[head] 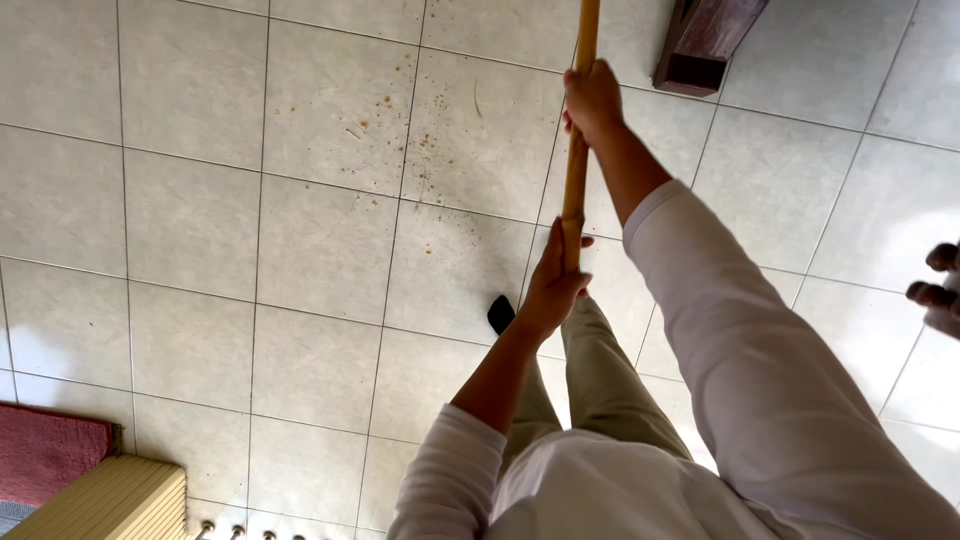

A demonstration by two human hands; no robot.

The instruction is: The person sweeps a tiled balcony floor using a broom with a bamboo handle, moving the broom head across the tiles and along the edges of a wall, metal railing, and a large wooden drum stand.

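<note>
A long wooden stick [577,160] runs from the top edge down to the middle of the view. My right hand [593,100] grips it high up, with the arm stretched out in a white sleeve. My left hand [552,290] is closed around the stick's lower end, just above my khaki trousers [600,380]. What the far end of the stick carries is out of view. Scattered crumbs and bits of debris [400,130] lie on the pale floor tiles to the left of the stick.
A dark wooden furniture leg [705,40] stands at the top right. A red mat [45,450] and a yellow ribbed object [120,500] sit at the bottom left. The black tip of a shoe [500,313] shows by my leg. Part of another person [938,290] shows at the right edge.
</note>
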